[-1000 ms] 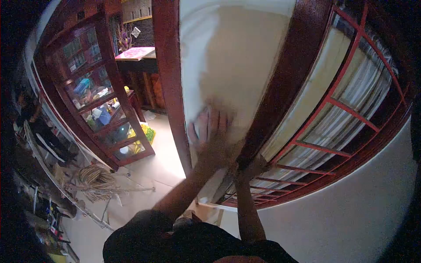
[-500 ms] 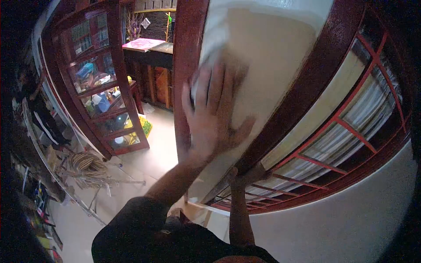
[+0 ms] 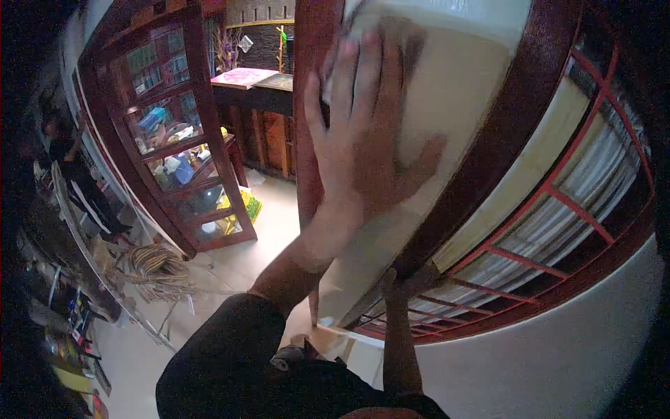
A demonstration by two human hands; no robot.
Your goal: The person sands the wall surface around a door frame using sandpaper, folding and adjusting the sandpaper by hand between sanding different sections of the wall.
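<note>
As we look down from the head view, our left hand lies over the smooth, pale panel, its back toward us. Its long fingers point up, slightly parted, and the thumb juts out sideways. We cannot tell whether anything thin sits beneath the palm. The panel stands upright between a narrow red-brown post and a broader, dark wooden post, with a whiter, uneven patch along its top. Our right hand is lower, at the broad post's lower part; shadow and blur keep us from telling how its fingers are set.

Right of that post, thin red bars form a lattice over soft, pleated pale cloth. To our left, a wooden door with glass panes stands open above glossy floor tiles, near a loose round coil of tan rope. Beyond it, we see a flat pink-and-white board and a crinkled yellow bag.
</note>
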